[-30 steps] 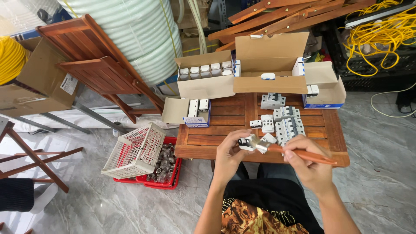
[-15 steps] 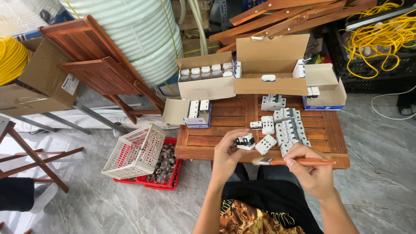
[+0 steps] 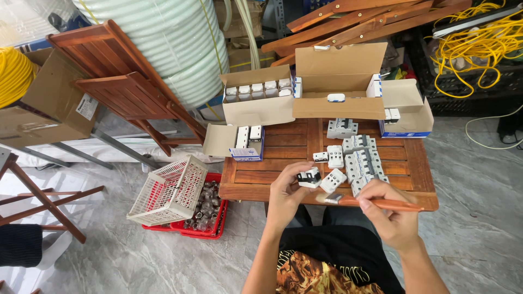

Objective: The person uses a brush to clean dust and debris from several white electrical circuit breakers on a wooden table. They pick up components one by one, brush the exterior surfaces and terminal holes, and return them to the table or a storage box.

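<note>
My left hand (image 3: 284, 197) holds a small white circuit breaker (image 3: 309, 177) with a black face just above the near edge of a low wooden table (image 3: 272, 163). In my right hand (image 3: 389, 212) is a paintbrush with an orange-brown handle (image 3: 381, 204); its bristle end (image 3: 324, 198) points left, just below a second white breaker (image 3: 333, 180) lying on the table. More white breakers (image 3: 362, 160) are grouped on the table beyond my right hand.
Open cardboard boxes (image 3: 259, 102) (image 3: 338, 81) with breakers stand at the table's far edge, a smaller one (image 3: 237, 142) at its left. A white basket (image 3: 169, 190) leans on a red crate (image 3: 204, 209) on the floor. Folded wooden furniture, a green-white hose coil and yellow cable surround.
The breaker that was under the brush now lies on the table. My left hand holds the black-faced breaker a little lower, and the brush has shifted down and left beneath them.
</note>
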